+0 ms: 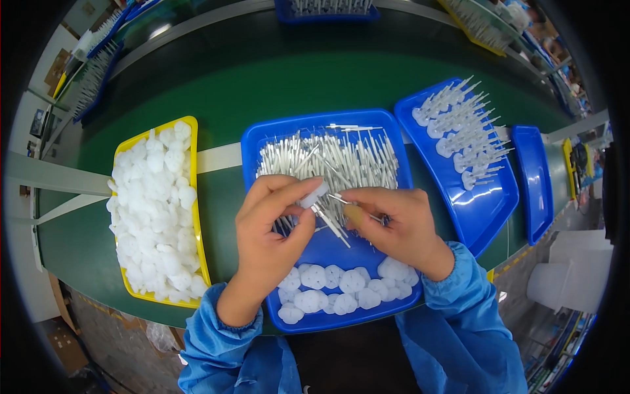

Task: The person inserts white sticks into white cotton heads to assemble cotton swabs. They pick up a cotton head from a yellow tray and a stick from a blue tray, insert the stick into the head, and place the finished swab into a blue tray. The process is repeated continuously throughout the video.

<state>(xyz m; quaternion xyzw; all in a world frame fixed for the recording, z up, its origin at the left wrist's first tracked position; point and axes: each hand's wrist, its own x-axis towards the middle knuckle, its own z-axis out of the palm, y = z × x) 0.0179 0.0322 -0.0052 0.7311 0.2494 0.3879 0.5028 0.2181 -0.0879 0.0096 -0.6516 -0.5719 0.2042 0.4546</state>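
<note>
Between thumb and fingers my left hand (272,220) grips a small white plastic disc (315,196). My right hand (394,220) pinches a thin metal rod (339,198), its tip close to the disc; whether the two touch I cannot tell. A yellowish cover sits on one of the right fingertips. Both hands are above a blue tray (341,252). Its far part holds a heap of thin white-and-metal rods (354,157). Along its near edge lie several loose translucent white discs (352,281).
At the left, a yellow tray (200,243) is heaped with white plastic pieces (154,210). Another blue tray (482,213) at the right bears rows of discs with rods standing in them (462,134). Beside it lies a narrow blue tray (535,184). More filled trays stand across the green table (262,72).
</note>
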